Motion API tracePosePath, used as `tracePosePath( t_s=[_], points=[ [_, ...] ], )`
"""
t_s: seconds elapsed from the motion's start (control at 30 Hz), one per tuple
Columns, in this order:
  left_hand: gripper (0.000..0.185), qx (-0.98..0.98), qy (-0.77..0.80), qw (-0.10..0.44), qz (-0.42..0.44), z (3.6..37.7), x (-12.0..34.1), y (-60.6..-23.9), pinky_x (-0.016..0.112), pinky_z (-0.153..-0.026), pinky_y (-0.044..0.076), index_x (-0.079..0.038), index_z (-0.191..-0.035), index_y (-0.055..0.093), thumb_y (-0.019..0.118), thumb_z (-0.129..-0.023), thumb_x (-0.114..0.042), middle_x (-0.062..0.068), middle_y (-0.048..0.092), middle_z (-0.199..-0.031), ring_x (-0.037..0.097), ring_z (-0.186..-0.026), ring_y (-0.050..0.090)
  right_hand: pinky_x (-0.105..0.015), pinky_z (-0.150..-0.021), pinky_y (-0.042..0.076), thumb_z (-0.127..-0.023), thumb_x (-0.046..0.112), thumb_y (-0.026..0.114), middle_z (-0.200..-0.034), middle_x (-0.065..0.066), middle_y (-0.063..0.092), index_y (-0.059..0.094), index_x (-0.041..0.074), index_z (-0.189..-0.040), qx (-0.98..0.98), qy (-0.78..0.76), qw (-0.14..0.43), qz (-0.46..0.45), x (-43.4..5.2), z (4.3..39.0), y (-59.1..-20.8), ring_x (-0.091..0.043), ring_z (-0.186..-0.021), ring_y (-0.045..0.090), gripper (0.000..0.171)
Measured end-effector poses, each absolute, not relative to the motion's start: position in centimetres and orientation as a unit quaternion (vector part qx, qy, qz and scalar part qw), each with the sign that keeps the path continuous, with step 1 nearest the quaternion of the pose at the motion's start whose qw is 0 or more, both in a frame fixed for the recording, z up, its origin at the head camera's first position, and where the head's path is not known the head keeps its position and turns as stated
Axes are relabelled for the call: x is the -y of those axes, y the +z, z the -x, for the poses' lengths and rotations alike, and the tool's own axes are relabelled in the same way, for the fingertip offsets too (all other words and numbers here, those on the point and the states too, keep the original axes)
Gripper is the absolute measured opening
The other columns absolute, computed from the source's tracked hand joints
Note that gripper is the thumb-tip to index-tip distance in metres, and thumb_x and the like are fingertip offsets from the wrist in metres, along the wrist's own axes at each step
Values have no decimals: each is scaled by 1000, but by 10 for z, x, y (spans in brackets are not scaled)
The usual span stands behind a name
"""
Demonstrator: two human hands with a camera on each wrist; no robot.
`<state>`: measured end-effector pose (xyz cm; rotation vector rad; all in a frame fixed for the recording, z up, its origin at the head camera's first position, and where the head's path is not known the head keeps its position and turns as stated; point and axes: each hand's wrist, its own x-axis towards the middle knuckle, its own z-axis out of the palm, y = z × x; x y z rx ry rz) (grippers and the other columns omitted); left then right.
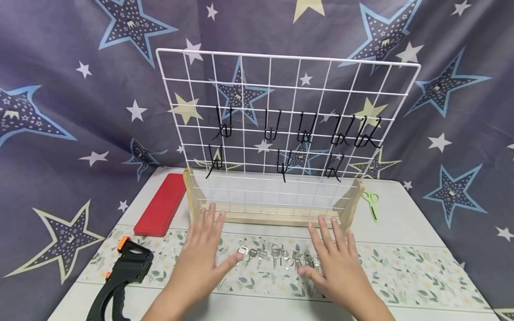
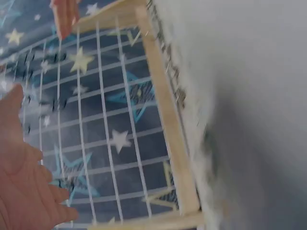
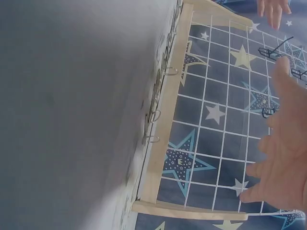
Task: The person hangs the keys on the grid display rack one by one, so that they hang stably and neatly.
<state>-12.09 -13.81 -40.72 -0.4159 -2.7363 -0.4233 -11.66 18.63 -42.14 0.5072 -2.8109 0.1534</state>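
Note:
Both hands hover palm down over a row of several silver keys [image 1: 277, 257] on the table's flowered runner. My left hand [image 1: 202, 254] is open, fingers spread, its thumb close to the leftmost key. Open as well, my right hand [image 1: 333, 263] covers the right end of the row. Just behind them a white wire grid [image 1: 281, 129] stands upright in a wooden base [image 1: 277, 216]. Several black hooks [image 1: 305, 133] hang on the grid. In the wrist views the left palm [image 2: 24, 187] and right palm [image 3: 280, 158] show open before the grid [image 3: 216, 120], and the keys [image 3: 158, 91] lie along the wooden base.
A red flat case [image 1: 160, 205] lies at the left of the base. A black clamp with orange tips [image 1: 120, 272] sits at the near left corner. Green scissors [image 1: 372, 205] lie at the right of the base. A star-patterned cloth [image 1: 60, 111] hangs behind and around the table.

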Motion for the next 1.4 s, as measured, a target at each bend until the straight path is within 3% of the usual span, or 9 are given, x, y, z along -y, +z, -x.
tracePosePath(
  t_s=[0.1, 0.2, 0.3, 0.47, 0.63, 0.83, 1.0, 1.2, 1.4],
  points=[
    [95, 964, -181, 157, 116, 127, 153, -394, 35, -121, -12, -22, -158, -4, 43, -92, -70, -3, -15, -164, 25, -152, -9, -58, -120, -7, -86, 69, 55, -166, -5, -1, 11, 16, -159, 971, 77, 143, -177, -190, 120, -419, -35, -151, 1, 100],
    [93, 956, -225, 164, 92, 135, 169, -377, 50, -123, 1, -22, -157, -7, 46, -94, -66, -5, -15, -164, 24, -152, -8, -62, -118, 12, -86, 66, 58, -165, -8, 9, 11, 15, -159, 968, 101, 146, -179, -196, 123, -418, -38, -149, 15, 101],
    [93, 940, -280, 178, 76, 147, 185, -362, 65, -116, 15, -26, -157, -8, 51, -94, -61, -8, -13, -164, 24, -152, -5, -61, -113, 27, -86, 66, 59, -163, -10, 20, 15, 17, -158, 967, 125, 135, -175, -202, 128, -415, -39, -144, 28, 98],
    [91, 905, -384, 173, 64, 175, 208, -351, 69, -113, 18, -32, -157, -7, 57, -96, -51, -3, -3, -166, 33, -151, 8, -62, -105, 39, -88, 67, 54, -155, -12, 39, 31, 18, -154, 971, 156, 90, -154, -209, 133, -408, -39, -136, 43, 85],
    [92, 882, -447, 144, 31, 211, 220, -354, 63, -113, 26, -30, -158, -4, 58, -94, -53, 14, 11, -164, 45, -144, 26, -63, -99, 43, -90, 68, 50, -144, -12, 53, 47, 17, -144, 973, 167, 67, -143, -213, 137, -402, -39, -128, 51, 75],
    [86, 858, -502, 109, -3, 245, 226, -363, 51, -117, 29, -23, -159, 8, 59, -95, -49, 15, 21, -162, 34, -146, 26, -59, -92, 49, -86, 72, 50, -133, -9, 62, 59, 17, -133, 977, 167, 18, -129, -219, 145, -398, -33, -114, 63, 74],
    [71, 852, -512, 114, -8, 257, 225, -368, 44, -115, 34, -13, -156, 25, 56, -99, -42, 16, 36, -155, 30, -141, 38, -52, -85, 54, -87, 54, 66, -124, -4, 68, 62, 17, -129, 976, 175, -32, -129, -221, 155, -402, -23, -100, 68, 56],
    [50, 876, -457, 151, -30, 263, 225, -368, 44, -106, 45, -14, -147, 45, 49, -103, -36, 15, 55, -141, 28, -128, 53, -45, -78, 55, -85, 40, 73, -106, 0, 72, 63, 15, -126, 972, 181, -81, -128, -218, 165, -412, -17, -89, 68, 49],
    [44, 877, -454, 155, -36, 264, 223, -367, 42, -99, 50, -13, -144, 49, 49, -103, -30, 14, 60, -136, 26, -120, 58, -43, -80, 55, -84, 30, 76, -91, 6, 71, 67, 11, -119, 971, 172, -85, -140, -211, 175, -420, -13, -82, 65, 41]
  ],
)
